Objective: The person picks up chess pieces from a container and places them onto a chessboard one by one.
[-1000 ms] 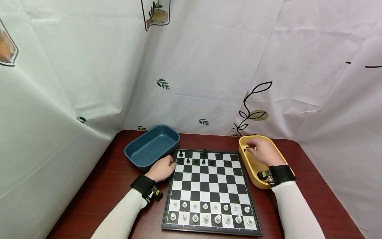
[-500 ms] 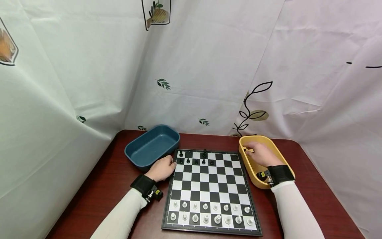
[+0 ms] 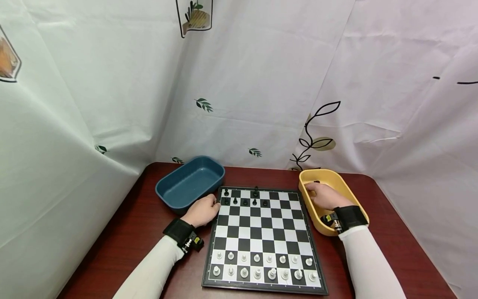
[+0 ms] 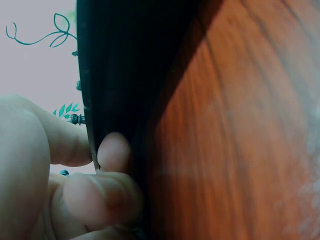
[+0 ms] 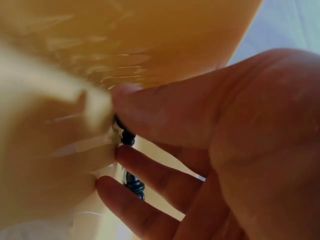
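A chessboard (image 3: 249, 232) lies on the table with white chess pieces (image 3: 272, 273) in two rows at the near side and several black chess pieces (image 3: 245, 202) at the far left. My left hand (image 3: 201, 210) grips the board's left edge, its thumb over the top and curled fingertips (image 4: 107, 195) against the dark side. My right hand (image 3: 326, 197) reaches into the yellow tray (image 3: 349, 193). In the right wrist view its fingers (image 5: 155, 172) are spread down at the tray floor, around dark chess pieces (image 5: 134, 185). The thumb partly hides one piece.
A blue tray (image 3: 175, 189) stands at the back left, close to the left hand. Behind the dark red table (image 3: 123, 232) hangs a white patterned cloth (image 3: 242, 83). Another black piece (image 3: 316, 181) shows in the yellow tray beyond the right hand.
My right hand has lowered deeper into the yellow tray, and a black piece now shows behind its fingers. The left hand and the board pieces stay as they were.
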Motion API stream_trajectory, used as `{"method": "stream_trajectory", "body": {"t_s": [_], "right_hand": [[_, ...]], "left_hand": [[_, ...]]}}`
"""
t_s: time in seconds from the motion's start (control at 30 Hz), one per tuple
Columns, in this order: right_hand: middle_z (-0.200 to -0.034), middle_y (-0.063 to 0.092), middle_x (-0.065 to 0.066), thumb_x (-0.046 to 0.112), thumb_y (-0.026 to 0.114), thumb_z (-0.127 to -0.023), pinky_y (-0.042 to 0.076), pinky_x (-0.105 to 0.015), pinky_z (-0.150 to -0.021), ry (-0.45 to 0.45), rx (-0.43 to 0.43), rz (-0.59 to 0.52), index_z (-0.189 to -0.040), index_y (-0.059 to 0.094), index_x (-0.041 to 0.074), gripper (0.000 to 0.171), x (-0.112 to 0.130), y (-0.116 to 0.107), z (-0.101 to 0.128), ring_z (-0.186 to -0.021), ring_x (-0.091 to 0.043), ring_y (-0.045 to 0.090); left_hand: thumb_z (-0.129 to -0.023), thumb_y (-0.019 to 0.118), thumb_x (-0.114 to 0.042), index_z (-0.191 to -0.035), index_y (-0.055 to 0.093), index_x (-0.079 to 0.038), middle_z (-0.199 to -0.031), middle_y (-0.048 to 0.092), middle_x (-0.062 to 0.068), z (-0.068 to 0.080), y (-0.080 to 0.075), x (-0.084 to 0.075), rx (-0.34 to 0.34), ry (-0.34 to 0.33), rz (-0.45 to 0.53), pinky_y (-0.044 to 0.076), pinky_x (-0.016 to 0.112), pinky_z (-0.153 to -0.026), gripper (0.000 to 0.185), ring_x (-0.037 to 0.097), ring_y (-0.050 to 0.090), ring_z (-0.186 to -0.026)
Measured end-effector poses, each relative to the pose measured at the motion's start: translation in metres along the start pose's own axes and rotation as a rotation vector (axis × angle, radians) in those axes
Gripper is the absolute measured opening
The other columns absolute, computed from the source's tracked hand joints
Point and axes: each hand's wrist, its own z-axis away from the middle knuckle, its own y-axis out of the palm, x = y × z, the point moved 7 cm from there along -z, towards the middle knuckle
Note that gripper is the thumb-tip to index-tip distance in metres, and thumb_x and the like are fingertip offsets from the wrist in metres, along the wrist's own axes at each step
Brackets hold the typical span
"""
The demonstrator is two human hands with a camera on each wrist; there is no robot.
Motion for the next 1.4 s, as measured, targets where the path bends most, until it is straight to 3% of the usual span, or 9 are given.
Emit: {"method": "stream_trajectory", "body": {"t_s": [0.17, 0.33, 0.63, 0.87, 1.03, 1.27, 1.4], "right_hand": [[-0.105, 0.076, -0.007, -0.005, 0.070, -0.095, 0.057, -0.054, -0.093, -0.011, -0.013, 0.027, -0.112, 0.078, 0.004, 0.021, 0.001, -0.001, 0.000, -0.100, -0.029, 0.070], [-0.101, 0.077, -0.008, -0.007, 0.075, -0.089, 0.059, -0.050, -0.089, 0.047, 0.012, 0.033, -0.112, 0.079, -0.002, 0.024, -0.003, 0.000, 0.000, -0.094, -0.026, 0.071], [-0.087, 0.069, -0.003, -0.010, 0.076, -0.080, 0.049, -0.039, -0.076, 0.114, 0.065, 0.027, -0.093, 0.074, 0.008, 0.023, -0.004, 0.000, 0.004, -0.080, -0.021, 0.058], [-0.085, 0.066, -0.001, -0.006, 0.079, -0.082, 0.048, -0.038, -0.075, 0.121, 0.063, 0.028, -0.092, 0.071, 0.009, 0.019, -0.002, -0.002, 0.005, -0.079, -0.020, 0.057], [-0.086, 0.069, -0.001, -0.001, 0.082, -0.085, 0.050, -0.038, -0.076, 0.138, -0.006, -0.002, -0.094, 0.073, 0.006, 0.014, -0.008, -0.009, 0.006, -0.078, -0.020, 0.060], [-0.083, 0.074, 0.001, 0.000, 0.084, -0.084, 0.053, -0.043, -0.077, 0.089, -0.190, 0.013, -0.088, 0.078, 0.008, 0.011, -0.012, -0.028, 0.007, -0.077, -0.019, 0.065], [-0.090, 0.077, -0.002, 0.005, 0.085, -0.091, 0.055, -0.045, -0.079, 0.111, -0.217, -0.003, -0.096, 0.079, 0.006, 0.008, -0.011, -0.035, 0.008, -0.085, -0.022, 0.070]], "left_hand": [[-0.114, 0.061, -0.027, -0.096, 0.059, -0.013, -0.064, 0.057, 0.004, -0.001, 0.001, 0.001, -0.002, 0.006, 0.001, 0.043, 0.036, -0.048, 0.023, 0.020, 0.055, -0.044], [-0.114, 0.061, -0.027, -0.096, 0.059, -0.014, -0.064, 0.056, 0.004, -0.001, 0.001, 0.001, -0.002, 0.004, 0.001, 0.043, 0.036, -0.048, 0.023, 0.020, 0.055, -0.044], [-0.114, 0.060, -0.027, -0.096, 0.059, -0.013, -0.063, 0.056, 0.004, -0.001, 0.001, 0.002, -0.003, -0.001, -0.001, 0.043, 0.036, -0.047, 0.022, 0.020, 0.054, -0.043], [-0.114, 0.060, -0.027, -0.097, 0.059, -0.013, -0.063, 0.056, 0.004, 0.000, 0.001, 0.001, -0.001, -0.004, 0.006, 0.043, 0.036, -0.047, 0.022, 0.020, 0.054, -0.043], [-0.114, 0.060, -0.027, -0.097, 0.059, -0.013, -0.064, 0.056, 0.004, -0.001, 0.002, 0.002, 0.002, -0.009, 0.001, 0.044, 0.036, -0.047, 0.021, 0.020, 0.054, -0.043], [-0.114, 0.060, -0.027, -0.097, 0.059, -0.013, -0.064, 0.056, 0.005, 0.000, 0.002, 0.001, 0.000, -0.010, 0.000, 0.043, 0.036, -0.048, 0.022, 0.021, 0.054, -0.044], [-0.114, 0.060, -0.027, -0.097, 0.059, -0.013, -0.064, 0.056, 0.005, 0.000, 0.001, 0.000, -0.002, -0.012, -0.002, 0.043, 0.037, -0.048, 0.022, 0.021, 0.054, -0.044]]}}
